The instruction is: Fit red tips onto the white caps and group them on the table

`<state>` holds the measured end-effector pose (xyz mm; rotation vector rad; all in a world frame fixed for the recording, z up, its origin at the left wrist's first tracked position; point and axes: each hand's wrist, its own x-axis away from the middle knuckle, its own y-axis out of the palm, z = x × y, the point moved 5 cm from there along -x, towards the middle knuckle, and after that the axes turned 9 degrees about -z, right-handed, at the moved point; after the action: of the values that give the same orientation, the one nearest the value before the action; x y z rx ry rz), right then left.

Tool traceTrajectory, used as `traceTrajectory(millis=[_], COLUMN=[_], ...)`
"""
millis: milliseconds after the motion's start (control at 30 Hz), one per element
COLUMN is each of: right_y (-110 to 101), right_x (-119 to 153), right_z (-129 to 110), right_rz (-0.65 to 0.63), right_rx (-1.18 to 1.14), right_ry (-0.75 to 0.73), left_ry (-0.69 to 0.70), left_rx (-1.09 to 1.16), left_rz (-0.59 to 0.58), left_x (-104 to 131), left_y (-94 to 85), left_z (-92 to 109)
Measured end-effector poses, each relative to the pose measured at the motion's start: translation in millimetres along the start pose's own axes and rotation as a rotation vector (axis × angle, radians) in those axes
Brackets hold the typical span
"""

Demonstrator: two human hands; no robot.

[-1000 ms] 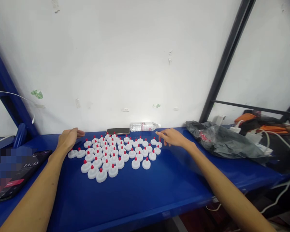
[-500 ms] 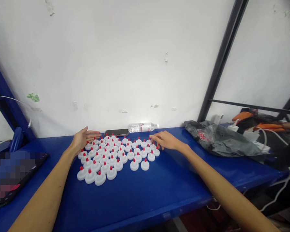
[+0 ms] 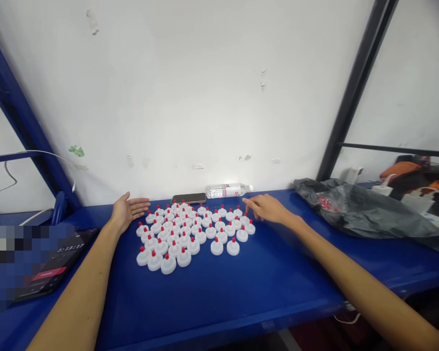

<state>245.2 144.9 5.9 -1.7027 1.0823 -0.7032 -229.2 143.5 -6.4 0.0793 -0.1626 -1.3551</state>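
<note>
Many white round caps with red nozzle tips [image 3: 168,263] stand upright in a cluster on the blue tabletop [image 3: 219,287]. Beside the cluster's back left edge is my left hand [image 3: 126,212], its fingers stretched out and holding nothing. At the back right edge, my right hand [image 3: 269,208] hovers close to the outermost caps, index finger extended and the other fingers bent, with nothing visible in it. Two caps, one of them a front right cap [image 3: 233,247], stand slightly apart from the group.
Behind the caps lie a dark phone [image 3: 189,198] and a clear plastic bottle [image 3: 229,190] on its side against the wall. A grey plastic bag [image 3: 369,212] with red pieces spreads at right. A tablet-like device [image 3: 54,273] lies at left.
My right hand has drawn slightly away from the caps at the right edge. My left hand has moved a little outward from the left ones. The view has shifted left.
</note>
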Motion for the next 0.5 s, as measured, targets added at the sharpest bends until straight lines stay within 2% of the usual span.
traceTrajectory(millis=[200, 300, 400, 500], right_y=[0, -14, -43, -82], right_x=[0, 5, 29, 76], right_z=[1, -8, -28, -53], right_rz=[0.008, 0.088, 0.255, 0.672], right_rx=[0.057, 0.139, 0.232, 0.215], right_ry=[0.024, 0.043, 0.065, -0.007], left_ry=[-0.013, -0.01, 0.006, 0.015], left_rx=[-0.036, -0.065, -0.084, -0.1], left_rz=[-0.023, -0.043, -0.049, -0.041], left_x=[-8, -8, -7, -8], left_y=[-0.3, 3.8, 5.8, 4.5], left_z=[-5, -7, -7, -8])
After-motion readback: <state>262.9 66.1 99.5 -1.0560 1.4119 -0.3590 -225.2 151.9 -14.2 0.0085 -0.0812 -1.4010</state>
